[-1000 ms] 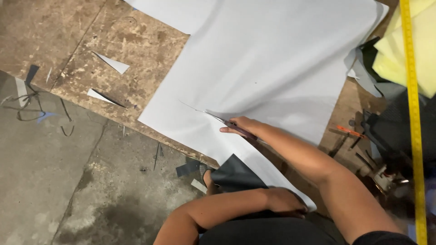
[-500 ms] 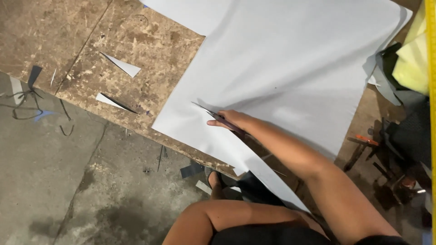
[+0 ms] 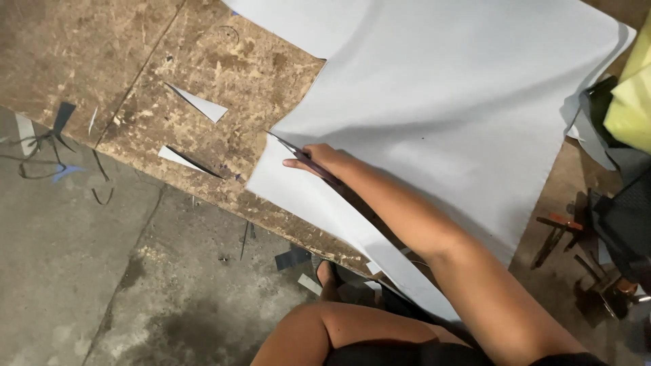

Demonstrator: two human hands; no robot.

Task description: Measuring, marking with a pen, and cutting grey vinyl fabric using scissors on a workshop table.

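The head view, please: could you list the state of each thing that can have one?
Large pale grey fabric sheet: spread flat, partly cut along its near edge.
Dark-handled scissors: blade tips at the sheet's left edge.
Right hand: gripping scissors.
Two pale triangular offcuts: lying loose on worn wooden table.

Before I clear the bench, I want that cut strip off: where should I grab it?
Pinch the narrow strip near its free end by the table edge, coming from the floor side. It is long and limp, and the right hand with the scissors covers the far side.
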